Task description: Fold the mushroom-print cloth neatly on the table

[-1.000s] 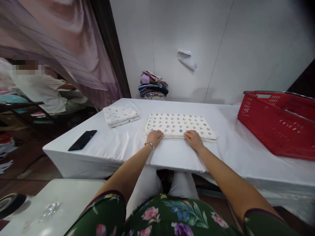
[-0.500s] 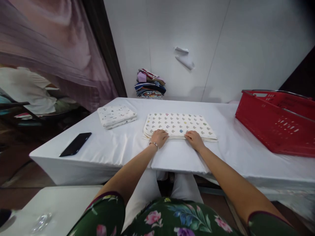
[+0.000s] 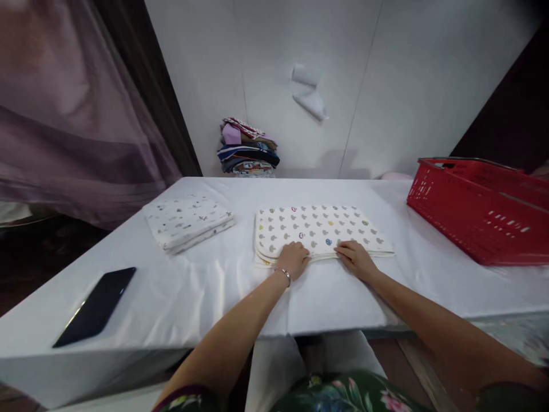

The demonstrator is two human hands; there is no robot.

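In front of me lies a folded white cloth (image 3: 317, 226) printed with small grey motifs and a few coloured ones. Its layered near edge faces me, with rounded folds at the left corner. My left hand (image 3: 294, 260), with a bracelet at the wrist, is closed on this edge left of the middle. Farther right on the same edge, my right hand (image 3: 355, 260) pinches the cloth between thumb and fingers. The undersides of both grips are hidden. A second folded white cloth (image 3: 189, 220) with a small dark print lies apart to the left.
A white-covered table (image 3: 206, 297) carries everything at hand. A black phone (image 3: 96, 309) lies near its front left, and a red plastic basket (image 3: 463, 212) stands at the right. Behind the far edge is a stack of folded fabrics (image 3: 247, 151) by the wall.
My view has shifted closer to the table, so the cloths and phone appear lower and larger. Both hands stay at the cloth's near edge.
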